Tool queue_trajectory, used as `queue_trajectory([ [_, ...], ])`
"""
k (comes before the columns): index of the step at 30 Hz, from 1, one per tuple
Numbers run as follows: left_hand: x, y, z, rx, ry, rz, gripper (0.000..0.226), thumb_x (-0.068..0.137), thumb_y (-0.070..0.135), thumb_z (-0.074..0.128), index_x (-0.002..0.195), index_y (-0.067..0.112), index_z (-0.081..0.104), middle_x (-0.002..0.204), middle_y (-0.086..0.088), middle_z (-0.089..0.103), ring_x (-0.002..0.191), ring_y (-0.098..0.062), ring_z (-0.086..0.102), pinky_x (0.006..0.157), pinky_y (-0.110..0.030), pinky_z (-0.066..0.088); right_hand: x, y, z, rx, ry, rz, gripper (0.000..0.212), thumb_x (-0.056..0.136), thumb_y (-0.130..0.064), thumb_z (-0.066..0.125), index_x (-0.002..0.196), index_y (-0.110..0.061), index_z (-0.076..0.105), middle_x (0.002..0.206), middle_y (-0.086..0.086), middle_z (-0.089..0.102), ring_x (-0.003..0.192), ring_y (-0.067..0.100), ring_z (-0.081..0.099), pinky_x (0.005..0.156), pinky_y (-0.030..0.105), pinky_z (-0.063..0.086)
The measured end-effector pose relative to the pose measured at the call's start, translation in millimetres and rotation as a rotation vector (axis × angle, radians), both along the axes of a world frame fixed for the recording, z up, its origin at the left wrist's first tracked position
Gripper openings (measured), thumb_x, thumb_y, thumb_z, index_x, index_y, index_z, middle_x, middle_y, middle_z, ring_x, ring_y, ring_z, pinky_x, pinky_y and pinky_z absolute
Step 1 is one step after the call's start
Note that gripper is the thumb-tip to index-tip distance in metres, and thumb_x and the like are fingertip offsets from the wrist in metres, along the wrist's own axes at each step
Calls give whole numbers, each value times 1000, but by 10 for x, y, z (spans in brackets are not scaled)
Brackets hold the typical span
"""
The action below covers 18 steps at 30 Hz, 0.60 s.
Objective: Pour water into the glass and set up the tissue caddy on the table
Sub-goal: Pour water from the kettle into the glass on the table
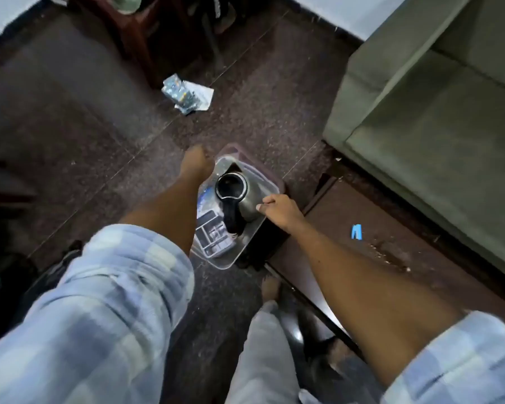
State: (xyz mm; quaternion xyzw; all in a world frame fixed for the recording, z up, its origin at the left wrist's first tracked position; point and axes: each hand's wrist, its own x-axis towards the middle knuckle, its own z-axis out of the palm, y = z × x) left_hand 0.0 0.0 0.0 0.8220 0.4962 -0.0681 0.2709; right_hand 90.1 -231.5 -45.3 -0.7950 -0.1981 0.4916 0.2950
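At the near right edge of a clear plastic tray (pixel 247 243), the right hand (pixel 279 211) is curled over the rim, fingers bent and gripping it, thumb side toward the kettle. Across from it, the left hand (pixel 197 164) reaches to the tray's far left side; its fingers look folded around that edge, though the blur keeps me from telling how firmly it grips. Between the two hands, inside the tray, stands a steel kettle (pixel 235 193), upright, its dark open mouth facing up and its black handle pointing toward the person. The kettle sits just beside the right hand's knuckles, nearly touching them. Next to the kettle's handle, on the tray's near left part, lies a clear compartmented caddy (pixel 213 233), below the left forearm. What else the tray holds is too blurred to name.

The tray itself hangs over the corner of a low dark worktop (pixel 347 211), which runs off to the right and carries a small blue item (pixel 356 231). Both forearms come out of rolled pale checked sleeves (pixel 123 275). Beyond the worktop sits a grey-green sofa (pixel 438 118). On the speckled dark floor (pixel 99 135), well apart from the hands, lies a crumpled shiny wrapper (pixel 187 94).
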Motion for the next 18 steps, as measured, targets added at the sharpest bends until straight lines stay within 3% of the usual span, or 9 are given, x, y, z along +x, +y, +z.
queue_trajectory([
  [2,-80,185,-127,-49,68,70,35,98,4,51,127,-4,69,133,-28,68,128,-41,64,108,-45,51,-134,176,-107,-4,22,32,37,93,-44,72,98,-8,75,97,4,72,95,19,66,82,31,46],
  [5,-183,366,-410,-111,136,45,51,97,-1,51,146,8,59,150,-19,60,140,-34,57,118,-38,45,-387,371,-284,-36,95,-4,49,92,-48,71,62,-14,52,59,0,50,58,15,49,60,34,35],
  [8,-199,392,-647,-157,185,-159,65,95,-4,55,158,12,46,160,-18,49,147,-33,50,119,-35,38,-533,380,-443,-41,140,-147,57,88,-52,75,55,-19,41,55,-6,43,56,14,45,60,34,33],
  [11,-212,332,-908,-189,190,-345,81,95,-4,59,166,15,26,173,-13,25,159,-29,33,127,-31,29,-662,316,-569,-4,231,-186,52,89,-49,76,53,-20,53,55,-14,50,63,9,50,69,32,39],
  [13,-193,327,-1068,-146,149,-382,90,93,0,64,168,19,19,177,-8,12,161,-27,29,128,-38,31,-739,339,-562,85,274,-185,30,91,-35,80,62,-31,70,59,-21,62,66,-2,58,71,24,47],
  [14,-176,348,-1135,-112,131,-378,93,92,0,66,169,23,17,177,-5,9,161,-28,30,127,-41,34,-790,366,-552,123,315,-201,11,90,-28,82,79,-28,77,72,-19,69,74,-1,63,77,26,52],
  [15,-136,368,-1219,-84,119,-384,96,91,0,67,168,26,17,178,-3,6,160,-28,30,126,-43,36,-831,389,-593,144,338,-216,11,88,-22,83,98,-18,79,87,-10,73,84,5,65,83,32,54],
  [16,-108,391,-1281,-64,106,-395,98,90,-2,67,168,27,16,178,-3,5,161,-27,29,126,-44,36,-872,407,-619,158,333,-230,26,87,-19,84,109,-8,76,94,-2,73,89,10,64,84,35,53],
  [18,-23,440,-1400,-23,75,-469,99,89,-9,64,168,27,17,178,-3,7,162,-26,25,129,-42,31,-948,401,-635,177,264,-238,36,87,-21,84,115,-4,70,100,7,75,91,14,64,83,38,52],
])
